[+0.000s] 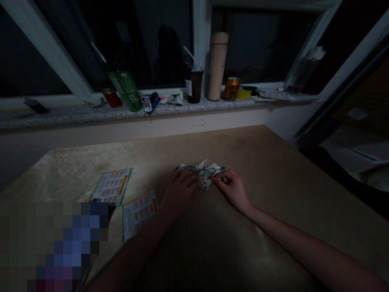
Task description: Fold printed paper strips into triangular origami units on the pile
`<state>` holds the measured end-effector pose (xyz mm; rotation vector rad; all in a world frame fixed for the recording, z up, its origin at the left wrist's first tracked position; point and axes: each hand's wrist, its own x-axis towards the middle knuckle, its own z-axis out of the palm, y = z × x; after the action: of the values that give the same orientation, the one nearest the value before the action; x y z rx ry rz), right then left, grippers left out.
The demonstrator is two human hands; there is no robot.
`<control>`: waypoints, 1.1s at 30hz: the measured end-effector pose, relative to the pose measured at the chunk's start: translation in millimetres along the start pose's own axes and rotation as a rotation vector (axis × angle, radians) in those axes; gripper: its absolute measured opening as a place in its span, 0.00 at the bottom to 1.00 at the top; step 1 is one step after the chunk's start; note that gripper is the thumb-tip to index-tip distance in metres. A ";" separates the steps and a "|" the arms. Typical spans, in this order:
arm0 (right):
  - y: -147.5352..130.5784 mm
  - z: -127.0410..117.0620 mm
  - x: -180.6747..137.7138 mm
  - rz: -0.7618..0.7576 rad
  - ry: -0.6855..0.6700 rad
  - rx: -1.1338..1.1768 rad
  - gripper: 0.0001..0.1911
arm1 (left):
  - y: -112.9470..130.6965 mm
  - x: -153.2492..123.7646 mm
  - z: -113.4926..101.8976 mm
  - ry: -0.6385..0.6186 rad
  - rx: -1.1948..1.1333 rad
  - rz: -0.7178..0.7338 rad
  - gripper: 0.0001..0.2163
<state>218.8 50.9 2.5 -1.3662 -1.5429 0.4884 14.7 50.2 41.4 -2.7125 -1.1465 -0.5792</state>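
A folded paper piece [204, 172] with printed colours and several pointed flaps lies on the brown table [273, 190] in dim light. My left hand [178, 190] has its fingers curled onto the left side of the paper. My right hand [232, 187] pinches the paper's right edge between thumb and fingers. Both hands rest on the table top, one on each side of the paper.
Two printed leaflets [112, 186] [138, 213] lie flat to the left of my hands. On the stone window sill [75, 115] at the back stand a green bottle [126, 87], a dark cup with a straw [193, 83], a tall beige flask [217, 67] and a can [231, 88].
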 end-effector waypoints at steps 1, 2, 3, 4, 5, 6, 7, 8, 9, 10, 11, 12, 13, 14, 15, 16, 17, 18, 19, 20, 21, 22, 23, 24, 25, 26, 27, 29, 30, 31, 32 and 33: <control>-1.0 -0.3 0.0 0.000 -0.004 0.006 0.09 | 0.3 -0.3 -0.1 0.004 -0.002 -0.007 0.08; -2.1 -0.7 0.0 0.000 -0.006 0.014 0.09 | 0.7 -0.6 -0.3 0.005 -0.004 -0.011 0.09; -3.4 -1.1 -0.2 0.002 -0.005 0.025 0.09 | 1.0 -1.0 -0.5 0.003 -0.005 -0.012 0.09; -4.9 -1.5 -0.4 0.007 -0.001 0.037 0.09 | 1.2 -1.3 -0.8 0.000 -0.007 -0.011 0.10; -6.4 -1.9 -0.6 0.014 0.005 0.051 0.09 | 1.3 -1.6 -1.0 -0.005 -0.009 -0.008 0.10; -8.0 -2.3 -0.9 0.019 0.010 0.069 0.09 | 1.4 -1.8 -1.2 -0.010 -0.012 -0.005 0.10; -9.6 -2.8 -1.2 0.022 0.007 0.089 0.09 | 1.2 -2.0 -1.4 -0.012 -0.014 -0.002 0.10; -11.2 -3.2 -1.5 0.024 0.000 0.110 0.09 | 1.0 -2.2 -1.6 -0.009 -0.014 0.002 0.10; -12.8 -3.8 -1.8 0.023 -0.008 0.130 0.08 | 0.8 -2.4 -2.0 -0.002 -0.013 0.005 0.10; -14.4 -4.3 -2.2 0.023 -0.012 0.145 0.09 | 0.6 -2.8 -2.8 0.007 -0.014 0.009 0.10; -16.1 -4.9 -2.7 0.023 -0.012 0.154 0.09 | 0.6 -3.5 -4.0 0.016 -0.017 0.014 0.10; -17.8 -5.5 -3.4 0.021 -0.012 0.158 0.09 | 0.9 -4.4 -5.8 0.025 -0.022 0.018 0.11; -19.7 -6.2 -4.4 0.016 -0.012 0.159 0.09 | 1.6 -5.8 -8.2 0.033 -0.027 0.022 0.11; -21.8 -6.9 -5.7 0.008 -0.014 0.163 0.08 | 2.7 -7.6 -11.2 0.041 -0.033 0.028 0.11; -24.2 -7.6 -7.5 -0.003 -0.026 0.172 0.08 | 4.4 -10.0 -14.6 0.045 -0.040 0.043 0.12; -27.0 -8.3 -9.8 -0.015 -0.045 0.187 0.08 | 6.6 -12.9 -18.2 0.052 -0.043 0.058 0.12; -30.0 -9.0 -12.6 -0.027 -0.071 0.213 0.08 | 9.3 -16.5 -21.7 0.052 -0.055 0.096 0.12; -33.4 -9.7 -15.8 -0.035 -0.101 0.237 0.08 | 12.3 -20.6 -25.0 0.038 -0.074 0.146 0.13; -36.9 -10.5 -19.3 -0.056 -0.134 0.257 0.09 | 15.6 -25.4 -27.9 0.038 -0.092 0.198 0.13; -40.6 -11.2 -23.2 -0.083 -0.178 0.266 0.09 | 19.0 -30.6 -30.1 0.025 -0.102 0.215 0.14; -44.2 -12.1 -27.2 -0.108 -0.232 0.264 0.09 | 22.3 -36.2 -31.8 0.024 -0.112 0.245 0.14; -47.7 -12.9 -31.4 -0.141 -0.268 0.259 0.10 | 25.4 -42.1 -32.9 0.003 -0.121 0.252 0.13; -50.9 -13.7 -35.6 -0.177 -0.312 0.253 0.10 | 28.3 -48.1 -33.7 -0.006 -0.132 0.252 0.13; -53.8 -14.5 -39.8 -0.201 -0.349 0.239 0.10 | 30.9 -54.0 -34.1 -0.037 -0.134 0.241 0.13; -56.2 -15.3 -43.8 -0.226 -0.389 0.230 0.11 | 33.1 -59.7 -34.4 -0.016 -0.136 0.249 0.12; -58.2 -16.1 -47.7 -0.257 -0.426 0.229 0.12 | 34.9 -65.0 -34.6 -0.036 -0.137 0.257 0.12; -59.8 -16.8 -51.2 -0.267 -0.459 0.224 0.12 | 36.5 -69.9 -34.8 -0.036 -0.140 0.260 0.12; -61.8 -18.3 -57.3 -0.308 -0.519 0.196 0.13 | 39.1 -78.3 -34.9 -0.064 -0.153 0.263 0.12; -62.2 -19.0 -59.7 -0.330 -0.541 0.175 0.13 | 40.4 -81.7 -34.9 -0.076 -0.162 0.262 0.12; -62.2 -19.6 -61.6 -0.355 -0.559 0.148 0.13 | 41.8 -84.6 -34.8 -0.088 -0.171 0.267 0.12; -61.7 -20.1 -63.0 -0.381 -0.573 0.118 0.14 | 43.2 -87.0 -34.5 -0.101 -0.181 0.269 0.12; -60.9 -20.5 -64.1 -0.409 -0.584 0.085 0.14 | 44.8 -88.8 -34.0 -0.113 -0.194 0.273 0.12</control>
<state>197.4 -31.0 35.3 -0.8369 -2.1826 0.7219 -19.7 -49.1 37.9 -3.0315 -0.7537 -0.5261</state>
